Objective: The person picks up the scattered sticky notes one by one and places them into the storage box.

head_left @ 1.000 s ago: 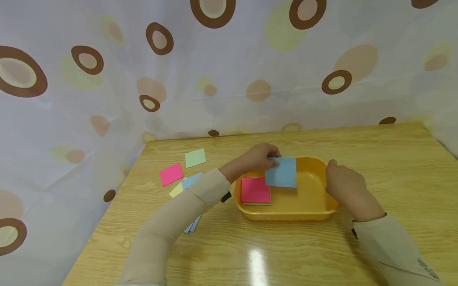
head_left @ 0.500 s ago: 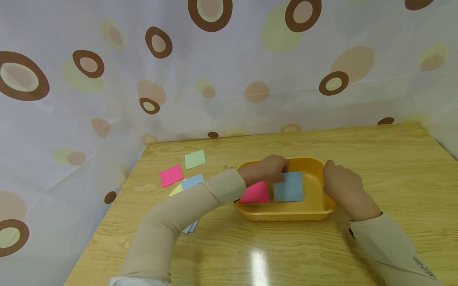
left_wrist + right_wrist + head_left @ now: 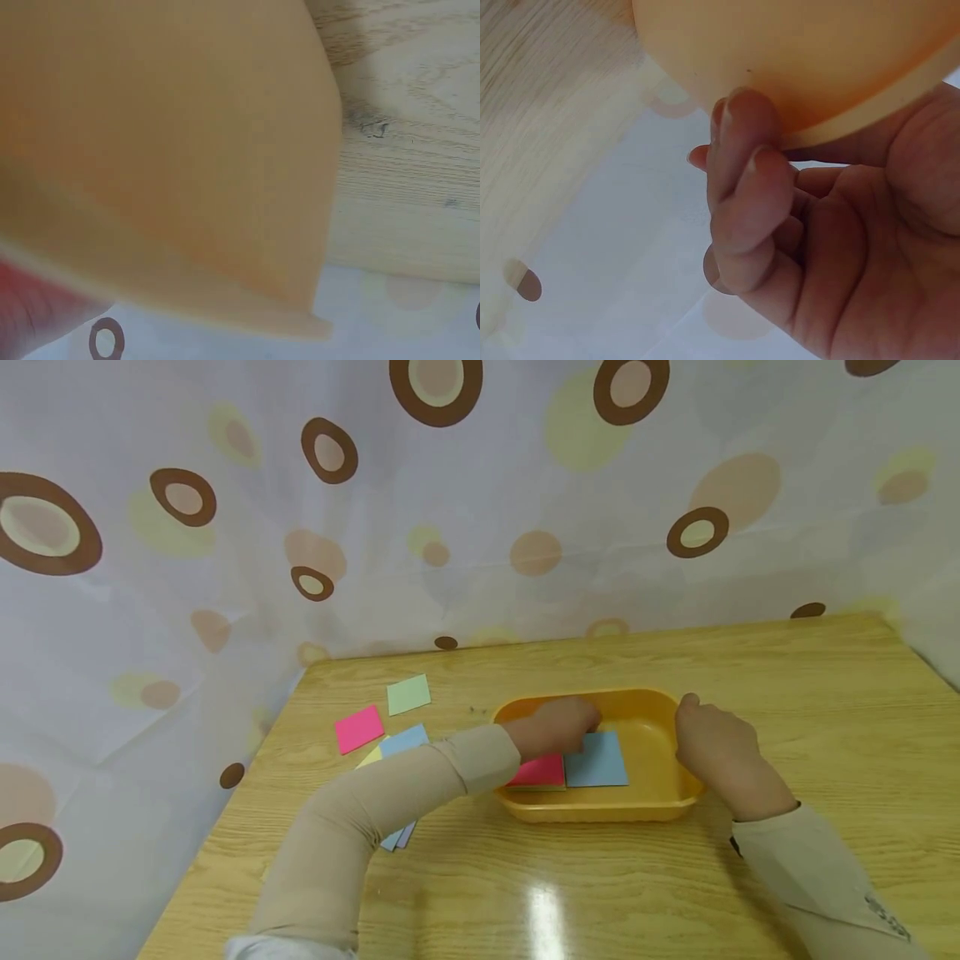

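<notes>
A yellow plastic tray [image 3: 660, 760] stands on the table. Its right end is gripped by my right hand [image 3: 716, 747]; the right wrist view shows the fingers [image 3: 754, 195] curled at the rim. My left hand [image 3: 558, 727] reaches inside and holds a square blue sticky note pad [image 3: 600, 762] by its far left corner, low over the tray's floor. The fingertips are hidden under the hand in the head view. Beside it, partly covered by the hand, lies a pink sticky note pad [image 3: 540, 772] on a stack. The left wrist view is mostly filled by the tray's outer wall [image 3: 187, 150].
Left of the tray, a green note [image 3: 408, 694] and a pink note [image 3: 359, 729] lie on the wooden table [image 3: 465, 893]. Yellow and blue notes [image 3: 405, 739] lie overlapping, partly hidden behind the left sleeve. A patterned curtain [image 3: 480, 510] hangs behind the table.
My left hand has lowered the blue pad from above the tray into it, then shifted it slightly left, beside the pink pad. The right hand keeps its grip on the tray.
</notes>
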A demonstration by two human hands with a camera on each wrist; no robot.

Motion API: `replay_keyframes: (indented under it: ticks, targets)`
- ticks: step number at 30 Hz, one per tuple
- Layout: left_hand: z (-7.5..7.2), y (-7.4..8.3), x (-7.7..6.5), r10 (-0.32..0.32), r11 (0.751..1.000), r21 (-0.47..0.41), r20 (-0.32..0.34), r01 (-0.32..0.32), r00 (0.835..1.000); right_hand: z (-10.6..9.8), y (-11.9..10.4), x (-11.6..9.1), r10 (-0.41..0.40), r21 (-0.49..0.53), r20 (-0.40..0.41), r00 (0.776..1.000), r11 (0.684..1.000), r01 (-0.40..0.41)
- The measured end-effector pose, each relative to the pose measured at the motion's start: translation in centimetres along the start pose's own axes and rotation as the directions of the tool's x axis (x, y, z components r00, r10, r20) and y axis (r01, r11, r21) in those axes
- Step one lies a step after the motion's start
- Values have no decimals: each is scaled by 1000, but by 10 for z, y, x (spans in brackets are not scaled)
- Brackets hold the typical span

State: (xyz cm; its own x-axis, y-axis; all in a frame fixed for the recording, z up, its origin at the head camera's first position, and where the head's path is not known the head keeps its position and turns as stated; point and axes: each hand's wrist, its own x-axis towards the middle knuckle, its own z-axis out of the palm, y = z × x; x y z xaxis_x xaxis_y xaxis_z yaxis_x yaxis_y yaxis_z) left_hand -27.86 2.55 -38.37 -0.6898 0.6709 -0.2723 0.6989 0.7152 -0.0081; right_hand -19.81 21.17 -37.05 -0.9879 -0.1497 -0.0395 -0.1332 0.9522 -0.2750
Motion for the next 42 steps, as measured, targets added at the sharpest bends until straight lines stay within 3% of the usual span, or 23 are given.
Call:
replay_keyframes:
  ticks: [6, 13, 27, 33, 37, 42]
  targets:
    - [3, 1, -1, 17, 999, 30, -6, -17, 1000, 1, -1, -1, 1, -8, 3, 1000, 1000, -1]
    - [3, 2, -4, 142, 990, -4, 22, -142, 990, 1, -2, 2, 16, -10, 3, 1000, 1000, -16]
    - [8, 2, -9, 159, 987, -35, 49, -157, 986, 1, -2, 0, 10, -12, 4, 1000, 1000, -10]
    - [8, -7, -18, 160, 987, -32, 60, -158, 985, 2, -9, 5, -19, -20, -11, 1000, 1000, 19]
    - [2, -10, -26, 200, 975, -99, -1, -199, 980, 5, -6, 3, -43, -47, -23, 999, 998, 42]
    - [-11, -15, -51, 230, 921, -274, -193, -277, 954, 6, 0, 3, -45, -27, -26, 999, 999, 44]
